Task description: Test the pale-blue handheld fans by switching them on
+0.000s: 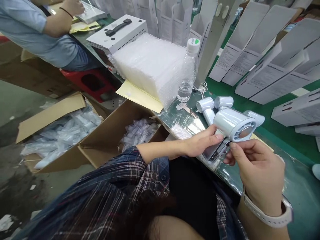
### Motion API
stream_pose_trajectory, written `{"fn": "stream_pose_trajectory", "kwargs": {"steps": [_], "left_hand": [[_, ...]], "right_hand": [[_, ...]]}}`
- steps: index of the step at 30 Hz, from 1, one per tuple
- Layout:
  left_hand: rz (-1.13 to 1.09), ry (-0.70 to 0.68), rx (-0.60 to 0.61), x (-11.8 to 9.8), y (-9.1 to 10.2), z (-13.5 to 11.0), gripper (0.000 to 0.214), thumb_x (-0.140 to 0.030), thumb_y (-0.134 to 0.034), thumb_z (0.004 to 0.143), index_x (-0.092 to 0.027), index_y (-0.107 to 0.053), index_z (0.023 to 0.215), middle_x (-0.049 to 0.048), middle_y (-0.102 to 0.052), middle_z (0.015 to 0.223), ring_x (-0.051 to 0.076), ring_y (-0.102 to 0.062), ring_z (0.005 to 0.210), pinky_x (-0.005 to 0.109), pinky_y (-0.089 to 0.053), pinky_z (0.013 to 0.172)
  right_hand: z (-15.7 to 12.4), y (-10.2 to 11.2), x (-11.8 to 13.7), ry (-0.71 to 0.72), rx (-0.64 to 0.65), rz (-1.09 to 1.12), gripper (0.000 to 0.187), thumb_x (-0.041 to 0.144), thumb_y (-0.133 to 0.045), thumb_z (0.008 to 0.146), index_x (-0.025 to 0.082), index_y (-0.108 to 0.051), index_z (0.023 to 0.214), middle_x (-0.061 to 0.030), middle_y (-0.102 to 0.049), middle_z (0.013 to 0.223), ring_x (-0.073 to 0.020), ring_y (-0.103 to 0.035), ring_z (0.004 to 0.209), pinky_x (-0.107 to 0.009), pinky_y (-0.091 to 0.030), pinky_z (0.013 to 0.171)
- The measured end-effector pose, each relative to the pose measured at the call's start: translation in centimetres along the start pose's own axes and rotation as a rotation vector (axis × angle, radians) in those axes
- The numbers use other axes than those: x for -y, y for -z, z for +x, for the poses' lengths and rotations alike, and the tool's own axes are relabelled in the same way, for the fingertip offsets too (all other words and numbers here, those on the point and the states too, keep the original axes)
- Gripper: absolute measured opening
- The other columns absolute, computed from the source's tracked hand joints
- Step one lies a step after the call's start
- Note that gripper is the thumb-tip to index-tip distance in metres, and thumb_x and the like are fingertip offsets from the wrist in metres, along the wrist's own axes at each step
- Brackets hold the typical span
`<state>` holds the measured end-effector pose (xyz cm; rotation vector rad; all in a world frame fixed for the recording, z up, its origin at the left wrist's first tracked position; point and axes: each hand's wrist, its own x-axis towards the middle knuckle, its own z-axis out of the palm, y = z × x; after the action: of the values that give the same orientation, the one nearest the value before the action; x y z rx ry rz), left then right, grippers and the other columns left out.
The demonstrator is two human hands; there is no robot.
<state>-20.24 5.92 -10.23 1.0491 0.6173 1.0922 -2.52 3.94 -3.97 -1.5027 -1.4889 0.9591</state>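
A light blue handheld fan [228, 121], with a round vented end and an orange-brown disc at its centre, is tilted over the table edge. My left hand [201, 141] is closed around its handle, thumb on top. A dark, open-looking part [216, 151] shows along the handle. My right hand [260, 166] is closed in a pinch just under the fan's head, close to a small dark piece; what exactly its fingertips hold is hidden. Behind lie more fans of the same light blue, one [205, 105] on the left and another [256, 116] partly covered.
A water bottle [186, 73] stands beside a stack of bubble-wrap bags [150, 60]. White boxes [250, 50] with raised flaps line the green table's far side. Cartons [62, 133] of bagged parts stand left, below table height. A person [50, 36] works at upper left.
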Motion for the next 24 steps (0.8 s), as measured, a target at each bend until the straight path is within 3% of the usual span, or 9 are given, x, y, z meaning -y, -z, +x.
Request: {"fn": "stream_pose_trajectory", "kwargs": {"steps": [3, 5, 9, 11, 14, 17, 19, 21, 24], "left_hand": [[-0.014, 0.06, 0.089, -0.5, 0.1, -0.1, 0.071, -0.078, -0.066, 0.089, -0.021, -0.053, 0.129, 0.0052, -0.067, 0.101, 0.024, -0.066, 0.102, 0.04, -0.053, 0.098], [-0.123, 0.155, 0.209, -0.5, 0.1, 0.0, 0.074, -0.08, -0.068, 0.087, -0.023, -0.047, 0.129, 0.0014, -0.067, 0.088, 0.019, -0.069, 0.08, 0.036, -0.057, 0.079], [-0.257, 0.32, 0.403, 0.3, -0.3, 0.7, 0.077, -0.093, -0.053, 0.084, -0.019, -0.054, 0.106, 0.0035, -0.067, 0.073, 0.017, -0.064, 0.056, 0.031, -0.055, 0.057], [-0.202, 0.348, 0.33, 1.0, -1.0, 1.6, 0.08, -0.094, -0.04, 0.088, -0.018, -0.058, 0.101, 0.0045, -0.065, 0.07, 0.018, -0.064, 0.057, 0.032, -0.056, 0.057], [0.097, 0.112, 0.088, 2.3, -2.7, 3.7, 0.072, -0.085, -0.043, 0.094, -0.019, -0.059, 0.119, 0.009, -0.071, 0.101, 0.024, -0.071, 0.091, 0.042, -0.062, 0.087], [0.444, -0.204, 0.111, 3.7, -4.1, 5.9, 0.076, -0.083, -0.037, 0.098, -0.021, -0.061, 0.135, 0.015, -0.06, 0.141, 0.033, -0.055, 0.136, 0.053, -0.043, 0.124], [0.594, -0.298, 0.135, 3.7, -4.1, 6.7, 0.079, -0.08, -0.028, 0.101, -0.021, -0.063, 0.14, 0.0166, -0.052, 0.151, 0.034, -0.047, 0.145, 0.055, -0.035, 0.129], [0.745, -0.375, 0.075, 2.3, -3.0, 6.9, 0.07, -0.073, -0.032, 0.104, -0.022, -0.064, 0.141, 0.0162, -0.049, 0.153, 0.031, -0.048, 0.144, 0.053, -0.037, 0.128], [1.03, -0.554, -0.057, -1.3, 0.3, 6.6, 0.046, -0.056, -0.046, 0.107, -0.024, -0.068, 0.133, 0.0113, -0.062, 0.138, 0.026, -0.057, 0.133, 0.049, -0.044, 0.122]], "right_hand": [[1.4, 0.6, -1.4, -0.065, 0.015, -0.116, 0.056, 0.072, -0.088, 0.069, 0.023, -0.064, 0.077, -0.0016, -0.068, 0.058, -0.0185, -0.063, 0.048, -0.029, -0.05, 0.046], [2.0, 0.6, -2.8, -0.047, 0.065, 0.034, 0.065, 0.075, -0.092, 0.061, 0.025, -0.062, 0.09, 0.0003, -0.069, 0.065, -0.0196, -0.064, 0.05, -0.031, -0.05, 0.046], [0.5, 0.0, -5.2, -0.006, 0.13, 0.38, 0.051, 0.071, -0.067, 0.092, 0.027, -0.059, 0.117, -0.0005, -0.066, 0.078, -0.0224, -0.067, 0.064, -0.038, -0.057, 0.059], [-1.0, -0.4, -5.6, 0.022, 0.016, 0.409, 0.041, 0.062, -0.061, 0.099, 0.026, -0.061, 0.119, -0.0039, -0.067, 0.089, -0.0223, -0.068, 0.072, -0.04, -0.058, 0.066], [-2.1, -1.0, -5.4, 0.138, -0.182, 0.228, 0.047, 0.054, -0.073, 0.092, 0.023, -0.06, 0.125, -0.0117, -0.068, 0.118, -0.0249, -0.071, 0.093, -0.042, -0.059, 0.079], [-0.4, 0.1, -5.9, 0.137, -0.381, -0.093, 0.054, 0.053, -0.076, 0.084, 0.02, -0.061, 0.123, -0.0145, -0.069, 0.115, -0.029, -0.07, 0.098, -0.046, -0.058, 0.086], [1.4, 2.9, -7.3, 0.076, -0.467, -0.304, 0.051, 0.052, -0.074, 0.083, 0.019, -0.066, 0.121, -0.012, -0.071, 0.105, -0.0284, -0.069, 0.09, -0.048, -0.057, 0.085], [2.8, 7.1, -9.4, -0.024, -0.48, -0.536, 0.048, 0.048, -0.074, 0.081, 0.019, -0.071, 0.118, -0.0121, -0.07, 0.103, -0.0309, -0.067, 0.091, -0.052, -0.056, 0.086], [3.4, 12.8, -12.0, -0.191, -0.537, -0.79, 0.038, 0.041, -0.073, 0.079, 0.016, -0.076, 0.108, -0.0198, -0.067, 0.1, -0.0442, -0.062, 0.106, -0.065, -0.048, 0.092]]}}
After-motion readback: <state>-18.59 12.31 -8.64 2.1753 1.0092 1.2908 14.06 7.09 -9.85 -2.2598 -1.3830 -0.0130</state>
